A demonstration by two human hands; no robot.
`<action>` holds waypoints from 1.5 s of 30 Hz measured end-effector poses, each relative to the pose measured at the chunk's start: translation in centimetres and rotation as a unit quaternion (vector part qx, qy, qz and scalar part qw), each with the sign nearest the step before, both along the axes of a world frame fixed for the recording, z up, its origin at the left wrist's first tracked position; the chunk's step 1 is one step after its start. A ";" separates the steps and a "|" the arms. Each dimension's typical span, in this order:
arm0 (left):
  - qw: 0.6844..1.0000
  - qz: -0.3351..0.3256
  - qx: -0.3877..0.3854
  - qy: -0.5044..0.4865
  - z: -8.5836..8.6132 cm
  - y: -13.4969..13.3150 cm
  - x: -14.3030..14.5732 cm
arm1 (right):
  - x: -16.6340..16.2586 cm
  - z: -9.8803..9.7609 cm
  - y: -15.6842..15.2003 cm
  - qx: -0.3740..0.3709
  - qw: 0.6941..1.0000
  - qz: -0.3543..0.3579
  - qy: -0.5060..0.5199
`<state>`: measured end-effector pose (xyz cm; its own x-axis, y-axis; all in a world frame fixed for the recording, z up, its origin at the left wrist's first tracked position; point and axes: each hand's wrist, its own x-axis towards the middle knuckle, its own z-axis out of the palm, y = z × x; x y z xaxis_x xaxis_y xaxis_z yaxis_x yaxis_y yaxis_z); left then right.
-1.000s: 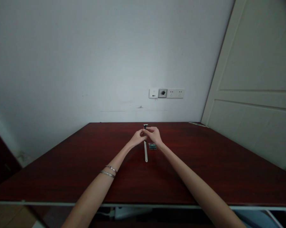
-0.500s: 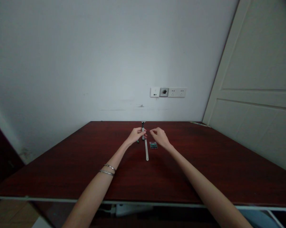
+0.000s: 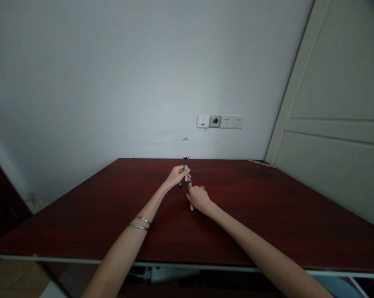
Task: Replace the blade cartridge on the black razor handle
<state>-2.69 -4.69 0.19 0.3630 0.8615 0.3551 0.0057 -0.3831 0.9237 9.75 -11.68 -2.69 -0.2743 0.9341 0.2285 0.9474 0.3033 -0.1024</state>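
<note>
My left hand (image 3: pixel 178 176) is closed around the pale handle of what looks like a razor (image 3: pixel 186 173), held upright with its dark head at the top. My right hand (image 3: pixel 199 196) lies low over the table, fingers closed on a long, thin pale strip (image 3: pixel 191 207) with a hole at its near end. The strip's middle is hidden under my fingers, and its far end shows just below my left hand. A small green and black piece (image 3: pixel 179 184) lies beneath my left wrist. Behind my right hand a bit of a small clear case (image 3: pixel 203 188) shows.
The dark red wooden table (image 3: pixel 96 215) reaches back to a pale wall (image 3: pixel 143 82) with sockets (image 3: pixel 232 121) on it. A white panelled door (image 3: pixel 336 107) stands at the right. Below the table's front edge, a shelf with white objects (image 3: pixel 174 274) is partly visible.
My right hand has moved down and left from above the clear case onto the pale strip, now covering most of the case. My left hand has barely moved; the razor's head looks darker and narrower.
</note>
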 end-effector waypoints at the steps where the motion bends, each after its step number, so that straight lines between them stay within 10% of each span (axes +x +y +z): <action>1: 1.000 0.000 0.000 0.002 0.0 -0.1 0.0 | -0.1 0.0 0.0 -0.009 1.000 0.003 0.004; 11: 0.999 0.014 0.039 0.026 -0.3 0.2 -0.1 | 5.1 3.9 1.4 0.059 0.990 -0.075 0.108; 17: 0.997 0.022 0.073 0.028 -1.0 0.6 -0.1 | 9.5 5.6 3.8 0.224 0.951 0.083 0.197; 24: 0.994 0.017 0.095 0.056 -1.0 -0.2 0.5 | 10.1 5.2 4.1 0.284 0.918 0.193 0.197; 45: 0.981 0.038 0.151 0.117 -2.0 -0.1 0.4 | 10.5 3.7 5.1 0.322 0.916 0.100 0.219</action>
